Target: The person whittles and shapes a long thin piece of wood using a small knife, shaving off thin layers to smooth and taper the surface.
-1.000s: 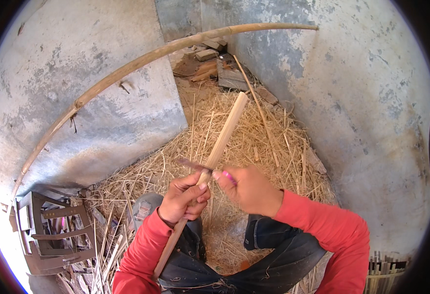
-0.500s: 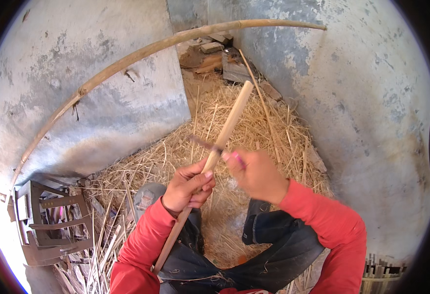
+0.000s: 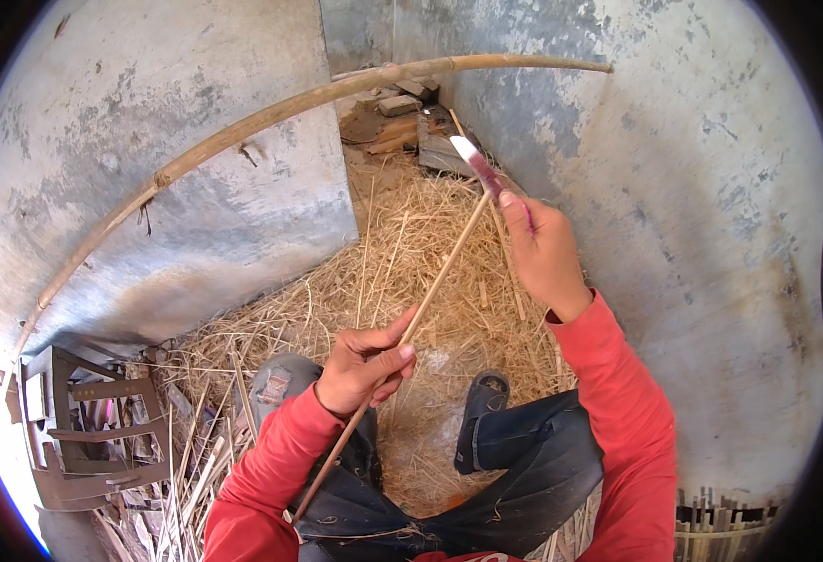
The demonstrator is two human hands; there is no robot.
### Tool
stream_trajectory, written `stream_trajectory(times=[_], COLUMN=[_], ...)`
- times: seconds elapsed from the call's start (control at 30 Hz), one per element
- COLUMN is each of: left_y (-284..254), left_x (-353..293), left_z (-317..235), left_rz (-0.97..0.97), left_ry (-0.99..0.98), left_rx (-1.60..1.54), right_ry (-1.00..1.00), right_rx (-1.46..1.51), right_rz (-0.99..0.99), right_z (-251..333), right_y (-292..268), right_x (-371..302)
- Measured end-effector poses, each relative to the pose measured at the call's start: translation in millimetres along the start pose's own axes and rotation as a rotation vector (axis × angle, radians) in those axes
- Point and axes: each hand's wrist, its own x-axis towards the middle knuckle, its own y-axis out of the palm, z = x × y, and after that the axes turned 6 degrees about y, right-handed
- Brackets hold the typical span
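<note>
A long pale bamboo strip (image 3: 445,273) slants across the middle, narrow edge showing, from near my left thigh up to my right hand. My left hand (image 3: 363,372) is closed round it at about its middle, thumb on top. My right hand (image 3: 547,255) grips a knife (image 3: 478,165) near the strip's upper end. The knife's blade is dark with a bright, glinting tip that points up and left. A bit of pink shows at its handle, which my fingers mostly hide. Blade and strip end overlap in view; whether they touch I cannot tell.
Bamboo shavings (image 3: 411,234) cover the floor ahead. A bent bamboo pole (image 3: 271,114) arches before the walls. At left lie an overturned wooden stool-like frame (image 3: 107,431) and loose strips (image 3: 191,487). Bricks (image 3: 399,105) sit in the far corner.
My right hand with the knife has moved up and right, from just above my left hand to the strip's upper end. The strip has turned from its broad face to its narrow edge.
</note>
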Motion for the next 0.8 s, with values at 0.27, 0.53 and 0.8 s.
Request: stream_trajectory(times=[0.27,0.53,0.8], left_y=[-3,-2,-9], left_x=[-1,-1,3], left_z=[4,8,8], left_rz=[-0.075,-0.051,-0.093], left_ry=[0.034,0.036,0.059], left_rx=[-0.006,0.011,-0.080], right_ry=[0.008,0.072,-0.031], right_rx=[-0.011,-0.032,0.131], right_rz=[0.282,0.159,0.411], right_z=[22,4,28], right_y=[24,13,48], right_x=[-39,-22,-68])
